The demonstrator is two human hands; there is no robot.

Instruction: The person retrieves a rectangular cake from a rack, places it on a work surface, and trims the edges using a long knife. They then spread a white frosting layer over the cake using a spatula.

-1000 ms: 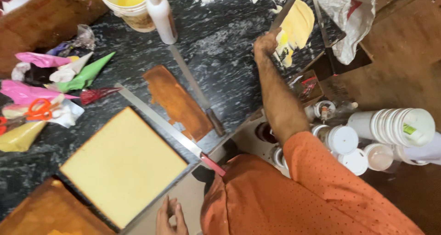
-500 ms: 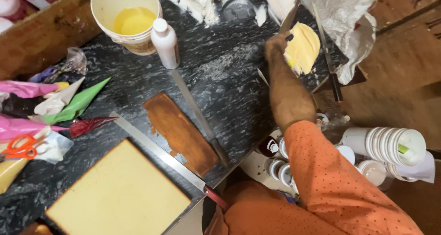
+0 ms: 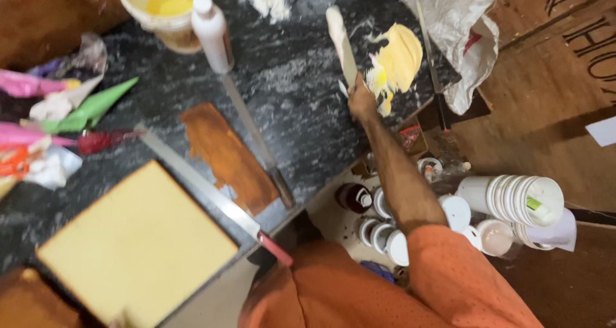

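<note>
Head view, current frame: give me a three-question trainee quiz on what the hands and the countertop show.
1. True or false: the right hand grips a palette knife coated in cream.
2. Which lies closest to the palette knife's blade?
A. the square sponge cake
B. the yellow cream patch
C. the green piping bag
3. Fill in: the white squeeze bottle stands beside a bucket holding ____ liquid.

Key:
1. True.
2. B.
3. Yellow.

The left hand is not clearly visible in this frame.
</note>
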